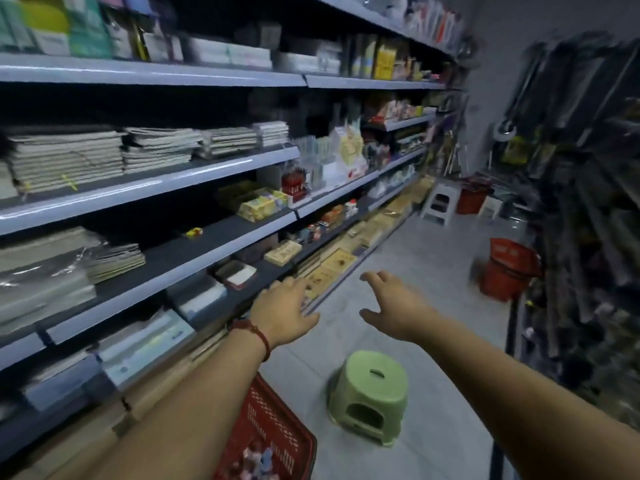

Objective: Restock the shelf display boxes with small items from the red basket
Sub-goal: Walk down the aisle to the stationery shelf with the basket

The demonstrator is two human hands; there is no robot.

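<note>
The left hand (282,311) and the right hand (391,306) are hovering at the centre of the frame, fingers spread, holding nothing. The red basket (273,431) is sitting at the bottom centre. Its small items (254,459) are probably light, so pinching each one by its sides should work.

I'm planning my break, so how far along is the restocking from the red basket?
Done: display boxes on the shelf hold goods, but which ones this job filled is unclear. In hand: nothing; left hand and right hand are open and empty, reaching forward. Left: small items lie in the red basket, so restocking isn't finished.
</note>
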